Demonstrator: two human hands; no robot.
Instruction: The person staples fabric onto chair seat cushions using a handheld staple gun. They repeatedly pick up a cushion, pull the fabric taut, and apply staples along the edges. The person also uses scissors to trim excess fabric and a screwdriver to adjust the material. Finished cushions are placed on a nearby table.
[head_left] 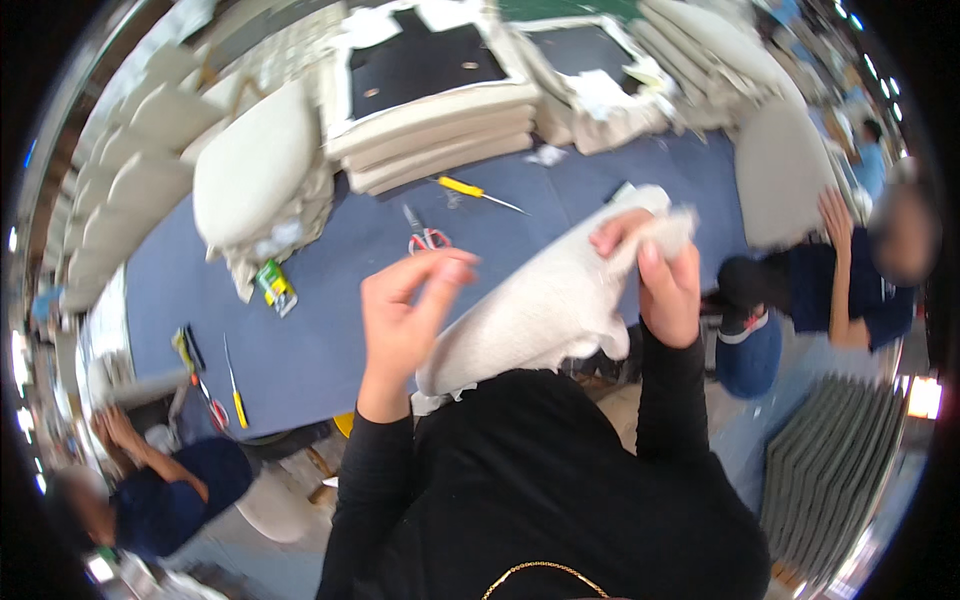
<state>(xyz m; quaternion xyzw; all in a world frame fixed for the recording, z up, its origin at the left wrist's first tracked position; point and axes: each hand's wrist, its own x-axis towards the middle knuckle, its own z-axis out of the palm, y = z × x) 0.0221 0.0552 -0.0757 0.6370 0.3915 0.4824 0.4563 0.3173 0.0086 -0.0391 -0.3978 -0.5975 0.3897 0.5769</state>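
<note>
A cream fabric-covered cushion [540,300] is propped aslant over the table's near edge against my body, its loose cloth hanging in folds. My right hand [668,285] is closed on the cloth at the cushion's far right end, thumb against a bunched flap. To the left of the cushion, my left hand [405,300] is raised above the table, thumb and fingers drawn together. Whatever may be between those fingertips is too small to make out. Just beyond that hand lie scissors with red handles [428,239], partly covered by it.
A blue-topped table [300,360] carries a yellow-handled tool [462,187], a green-yellow packet [275,288], stacked cushions [440,135] and a rounded seat cushion [255,160]. At lower left lie another yellow-handled tool [238,400] and scissors [215,408]. Co-workers sit at both sides.
</note>
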